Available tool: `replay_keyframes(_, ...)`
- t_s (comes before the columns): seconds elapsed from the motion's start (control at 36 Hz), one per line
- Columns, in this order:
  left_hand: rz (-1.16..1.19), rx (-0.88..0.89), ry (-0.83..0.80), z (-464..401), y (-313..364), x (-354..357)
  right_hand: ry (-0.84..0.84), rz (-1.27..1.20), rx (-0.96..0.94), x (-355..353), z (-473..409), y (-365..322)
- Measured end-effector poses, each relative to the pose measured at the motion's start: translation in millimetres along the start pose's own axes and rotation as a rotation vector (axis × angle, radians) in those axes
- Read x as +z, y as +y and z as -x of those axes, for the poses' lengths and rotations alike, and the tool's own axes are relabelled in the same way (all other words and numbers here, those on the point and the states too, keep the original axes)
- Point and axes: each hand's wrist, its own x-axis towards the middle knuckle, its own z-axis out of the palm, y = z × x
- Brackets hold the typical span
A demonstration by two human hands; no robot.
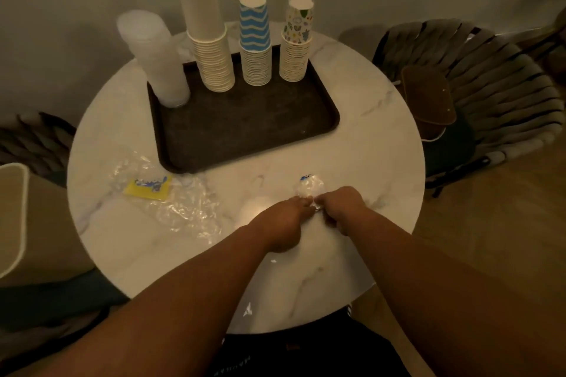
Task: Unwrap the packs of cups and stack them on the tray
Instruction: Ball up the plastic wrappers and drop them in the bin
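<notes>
Your left hand [284, 220] and right hand [340, 208] meet on the desk [367, 138], fingers pinched on a crumpled clear wrapper [309, 190] that bunches away from you toward the tray [245, 119] beyond.

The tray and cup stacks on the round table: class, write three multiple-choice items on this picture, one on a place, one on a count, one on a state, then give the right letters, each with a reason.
1. Where does the yellow label lie?
A. on the tray
B. on the table left of the hands
C. on the chair

2. How many cup stacks stand on the tray?
A. two
B. four
C. six

3. What are the left hand and right hand doing?
A. resting flat and apart
B. lifting a stack
C. pinching clear wrapping together

Answers:
1 B: it sits among loose plastic on the table.
2 B: clear stack, white stack, blue zigzag stack, patterned stack.
3 C: both close on the crumpled wrap.
</notes>
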Motion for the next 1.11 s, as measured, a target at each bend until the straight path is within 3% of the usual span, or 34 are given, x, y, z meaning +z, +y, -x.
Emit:
replay_keyframes(0.08,0.075,-0.058,0.055,29.8,-0.3,-9.6,-0.016,0.07,-0.072,13.0,22.3,-1.6)
replay_keyframes(0.22,0.312,-0.244,0.535,59.5,-8.8,-40.9,0.012,-0.123,-0.326,25.3,57.9,-7.8)
replay_keyframes(0.33,0.901,-0.325,0.418,79.5,-10.7,-70.3,-0.144,-0.156,-0.456,28.2,87.3,-40.2)
replay_keyframes(0.39,1.053,-0.313,0.454,91.7,-12.4,-80.8,-0.189,-0.161,-0.484,31.6,92.7,-56.0)
replay_keyframes(0.58,1.069,-0.485,0.773,141.2,-33.7,-95.3,-0.46,-0.226,-0.524,74.1,100.0,-96.0)
replay_keyframes(0.75,1.113,-0.612,0.941,203.6,-66.8,-99.9,-0.625,-0.16,-0.633,137.8,123.3,-127.3)
replay_keyframes(0.92,1.268,-0.637,1.049,272.8,-121.9,-111.4,-0.68,0.029,-0.778,227.7,150.5,-166.1)
replay_keyframes(1.11,0.97,-0.922,1.103,365.9,-256.2,-120.1,-0.636,0.08,-0.744,364.3,176.9,-193.5)
